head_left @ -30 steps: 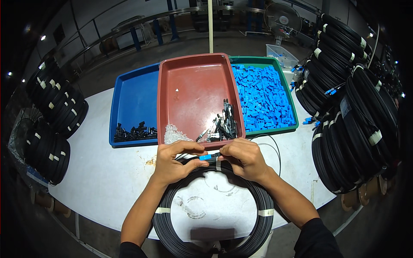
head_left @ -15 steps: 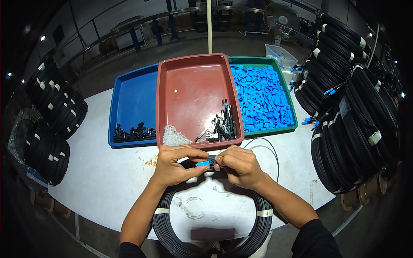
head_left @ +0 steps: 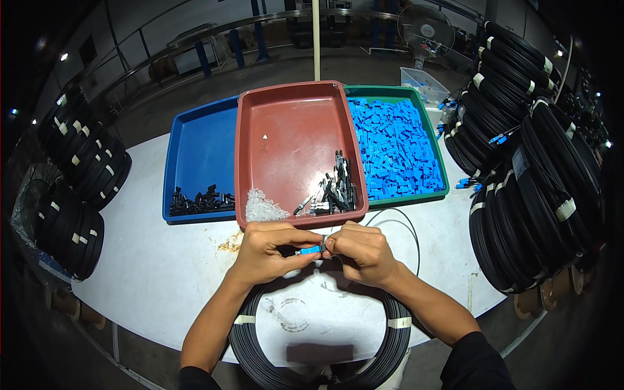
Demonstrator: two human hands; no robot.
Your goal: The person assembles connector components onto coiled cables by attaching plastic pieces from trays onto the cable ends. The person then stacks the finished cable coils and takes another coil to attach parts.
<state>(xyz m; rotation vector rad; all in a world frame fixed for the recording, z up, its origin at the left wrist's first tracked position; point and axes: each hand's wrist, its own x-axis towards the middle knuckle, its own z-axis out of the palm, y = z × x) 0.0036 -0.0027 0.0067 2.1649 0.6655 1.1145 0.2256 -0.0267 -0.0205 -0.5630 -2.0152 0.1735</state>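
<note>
Between my hands, just in front of the red tray, is a small blue connector (head_left: 310, 250) with a dark end toward the right. My left hand (head_left: 265, 252) is closed, pinching the blue part between thumb and fingers. My right hand (head_left: 363, 253) is also closed, its fingertips gripping the dark end of the connector; the exact joint is partly hidden by the fingers. Under my hands a coil of black cable (head_left: 398, 335), bound with pale tape, lies at the table's near edge. A loose loop of thin black cable (head_left: 418, 240) arcs out beyond my right hand.
The red tray (head_left: 286, 130) holds clear sleeves and black connector parts, overlapping a blue tray (head_left: 201, 143) with black pieces and a green tray (head_left: 437, 140) full of blue housings. Stacked cable coils (head_left: 520, 214) stand at right, more coils (head_left: 84, 149) at left. A fan (head_left: 426, 31) stands behind.
The blue connector has tilted slightly, and my left fingers have shifted over it. The dark part above it shows less now. Both hands stay in nearly the same place.
</note>
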